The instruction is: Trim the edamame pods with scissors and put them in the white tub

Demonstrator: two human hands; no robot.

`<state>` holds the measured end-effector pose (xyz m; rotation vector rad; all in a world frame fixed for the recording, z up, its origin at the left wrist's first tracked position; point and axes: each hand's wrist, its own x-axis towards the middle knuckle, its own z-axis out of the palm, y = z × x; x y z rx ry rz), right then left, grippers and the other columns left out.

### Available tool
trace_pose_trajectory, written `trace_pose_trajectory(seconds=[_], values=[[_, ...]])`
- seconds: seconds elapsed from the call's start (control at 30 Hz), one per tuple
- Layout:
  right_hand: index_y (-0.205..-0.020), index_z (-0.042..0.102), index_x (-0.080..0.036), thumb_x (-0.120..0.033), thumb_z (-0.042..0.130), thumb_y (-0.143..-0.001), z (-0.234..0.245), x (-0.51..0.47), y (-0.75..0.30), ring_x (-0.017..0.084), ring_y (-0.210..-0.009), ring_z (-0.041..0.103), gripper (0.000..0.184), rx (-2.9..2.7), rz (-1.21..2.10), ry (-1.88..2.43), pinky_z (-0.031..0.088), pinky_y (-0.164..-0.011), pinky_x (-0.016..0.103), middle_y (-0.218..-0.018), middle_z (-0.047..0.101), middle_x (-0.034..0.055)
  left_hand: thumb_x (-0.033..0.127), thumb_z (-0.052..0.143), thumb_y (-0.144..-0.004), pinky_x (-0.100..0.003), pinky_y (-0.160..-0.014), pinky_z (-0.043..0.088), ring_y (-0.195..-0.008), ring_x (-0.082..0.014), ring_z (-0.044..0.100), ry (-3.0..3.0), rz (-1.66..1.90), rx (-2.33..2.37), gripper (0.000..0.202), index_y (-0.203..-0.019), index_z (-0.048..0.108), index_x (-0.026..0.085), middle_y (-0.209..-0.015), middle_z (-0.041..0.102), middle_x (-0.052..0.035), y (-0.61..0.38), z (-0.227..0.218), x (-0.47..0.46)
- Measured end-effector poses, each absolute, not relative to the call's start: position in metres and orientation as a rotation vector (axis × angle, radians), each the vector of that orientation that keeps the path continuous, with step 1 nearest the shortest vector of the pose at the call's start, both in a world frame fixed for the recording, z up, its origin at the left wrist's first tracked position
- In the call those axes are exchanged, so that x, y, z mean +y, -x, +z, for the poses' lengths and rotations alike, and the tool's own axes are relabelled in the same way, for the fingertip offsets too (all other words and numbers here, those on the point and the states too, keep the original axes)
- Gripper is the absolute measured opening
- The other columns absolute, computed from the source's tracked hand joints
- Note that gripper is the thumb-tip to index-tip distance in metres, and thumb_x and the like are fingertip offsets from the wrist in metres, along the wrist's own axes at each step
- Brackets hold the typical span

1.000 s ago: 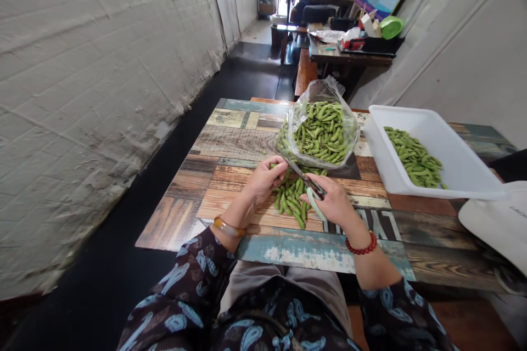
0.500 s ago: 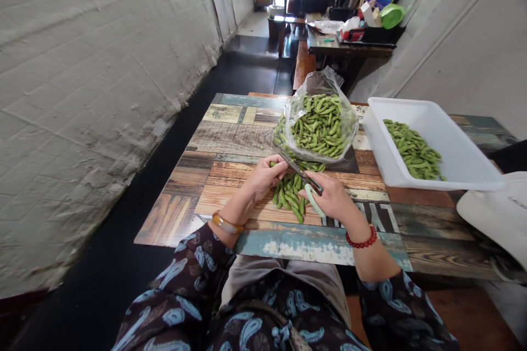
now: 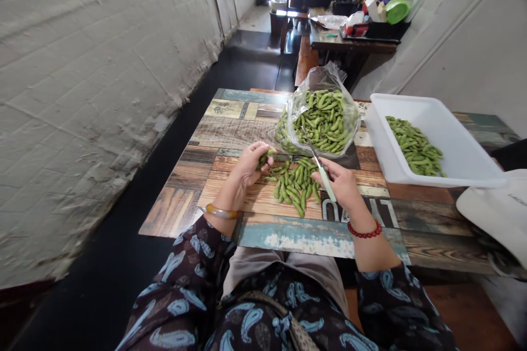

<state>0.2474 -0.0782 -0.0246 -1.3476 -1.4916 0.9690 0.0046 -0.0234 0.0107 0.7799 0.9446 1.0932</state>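
Nearest, just behind the hands, are dark patterned sleeves (image 3: pixel 177 279), with a bangle (image 3: pixel 221 212) on the left wrist, a red bracelet (image 3: pixel 364 230) on the right, and grey trousers (image 3: pixel 284 266) low between them. The left hand (image 3: pixel 252 163) is curled, thumb and fingers pinching at least one green pod (image 3: pixel 269 152); exactly how many it holds, I cannot tell. The right hand (image 3: pixel 340 182) grips scissors (image 3: pixel 325 178) by the pale handle, blades pointing forward and a little left of that hand, toward a clear bag (image 3: pixel 319 79). Between the hands, loose pods (image 3: pixel 294 184) lie in a spread heap on the table (image 3: pixel 164 208). Well to the right of the right hand is a white cap (image 3: pixel 498 203), partly out of view.

Just ahead of both hands the bag gapes, full of more pods; whether the scissor tips touch it, I cannot tell. Ahead and to the right of the right hand sits a white tub (image 3: pixel 465 153), a batch of pods heaped toward its left side.

Farther off, beyond the bag, are a bench (image 3: pixel 307 60) and a second table (image 3: pixel 319 37), which bears a black tray (image 3: pixel 379 30) and a green bowl (image 3: pixel 397 10).
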Motion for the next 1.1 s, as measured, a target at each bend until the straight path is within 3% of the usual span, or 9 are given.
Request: trace_pose_trajectory(seconds=[0.17, 0.23, 0.33, 0.47, 0.6, 0.7, 0.8, 0.97, 1.1], values=[[-0.125, 0.068, -0.015, -0.046, 0.077, -0.074, -0.029, -0.077, -0.247, 0.024, -0.103, 0.07, 0.061, -1.45, 0.982, 1.345, 0.055, -0.098, 0.039, -0.118, 0.073, 0.0109, 0.026, 0.062, -0.076, -0.018, -0.045, 0.029, -0.05, -0.006, 0.045, -1.206, 0.991, 1.054, 0.014, -0.084, 0.055, 0.016, -0.069, 0.058, 0.0023, -0.007, 0.006, -0.024], [-0.125, 0.068, -0.016, -0.045, 0.078, -0.073, -0.03, -0.076, -0.247, 0.024, -0.102, 0.07, 0.06, -1.465, 0.962, 1.346, 0.055, -0.096, 0.038, -0.115, 0.074, 0.0105, 0.027, 0.058, -0.081, -0.022, -0.058, 0.039, -0.061, -0.0098, 0.052, -1.567, 0.95, 1.185, 0.011, -0.078, 0.059, 0.015, -0.07, 0.06, 0.0, -0.012, 0.001, -0.025], [-0.124, 0.07, -0.018, -0.045, 0.079, -0.072, -0.031, -0.075, -0.247, 0.024, -0.099, 0.071, 0.059, -1.501, 0.925, 1.35, 0.057, -0.093, 0.037, -0.111, 0.075, 0.0097, 0.034, 0.059, -0.085, -0.028, -0.07, 0.043, -0.077, -0.0185, 0.062, -2.025, 0.671, 1.43, 0.019, -0.081, 0.067, 0.017, -0.079, 0.068, -0.0058, -0.023, -0.004, -0.028], [-0.124, 0.069, -0.017, -0.046, 0.079, -0.071, -0.032, -0.075, -0.244, 0.023, -0.093, 0.071, 0.061, -1.551, 0.912, 1.367, 0.057, -0.091, 0.037, -0.109, 0.075, 0.0099, 0.047, 0.059, -0.086, -0.033, -0.069, 0.042, -0.085, -0.0273, 0.067, -2.252, 0.291, 1.706, 0.031, -0.093, 0.071, 0.019, -0.087, 0.072, -0.0127, -0.038, -0.002, -0.034], [-0.124, 0.069, -0.016, -0.047, 0.079, -0.071, -0.033, -0.075, -0.243, 0.023, -0.09, 0.071, 0.062, -1.569, 0.908, 1.373, 0.058, -0.088, 0.037, -0.108, 0.075, 0.0103, 0.042, 0.052, -0.09, -0.033, -0.069, 0.042, -0.086, -0.0282, 0.067, -2.297, 0.264, 1.714, 0.03, -0.089, 0.069, 0.018, -0.089, 0.072, -0.0149, -0.043, -0.003, -0.036], [-0.122, 0.07, -0.016, -0.046, 0.08, -0.07, -0.032, -0.076, -0.243, 0.023, -0.092, 0.07, 0.061, -1.542, 0.891, 1.358, 0.057, -0.089, 0.036, -0.108, 0.075, 0.0105, 0.032, 0.056, -0.085, -0.032, -0.067, 0.041, -0.079, -0.0245, 0.064, -2.2, 0.452, 1.664, 0.018, -0.08, 0.065, 0.017, -0.08, 0.068, -0.0115, -0.036, -0.006, -0.033], [-0.123, 0.069, -0.015, -0.047, 0.078, -0.072, -0.029, -0.077, -0.243, 0.023, -0.093, 0.07, 0.061, -1.51, 0.909, 1.339, 0.057, -0.09, 0.036, -0.108, 0.075, 0.0111, 0.021, 0.058, -0.077, -0.026, -0.062, 0.039, -0.065, -0.0152, 0.055, -1.83, 0.861, 1.483, 0.007, -0.071, 0.056, 0.018, -0.067, 0.059, -0.0029, -0.025, -0.003, -0.028], [-0.124, 0.068, -0.016, -0.048, 0.075, -0.075, -0.027, -0.079, -0.243, 0.021, -0.092, 0.07, 0.059, -1.531, 0.933, 1.322, 0.057, -0.088, 0.035, -0.105, 0.075, 0.0098, 0.024, 0.059, -0.074, -0.019, -0.041, 0.02, -0.04, -0.0053, 0.026, -0.958, 1.169, 0.908, 0.02, -0.07, 0.039, 0.02, -0.052, 0.037, 0.0089, -0.012, 0.013, -0.025], [-0.125, 0.067, -0.018, -0.045, 0.075, -0.074, -0.026, -0.08, -0.242, 0.022, -0.09, 0.07, 0.058, -1.626, 0.91, 1.348, 0.057, -0.085, 0.035, -0.1, 0.074, 0.009, 0.018, 0.064, -0.069, -0.016, -0.038, 0.017, -0.04, -0.0037, 0.028, -0.722, 1.182, 0.678, 0.025, -0.075, 0.039, 0.021, -0.054, 0.04, 0.0096, -0.012, 0.02, -0.029]])
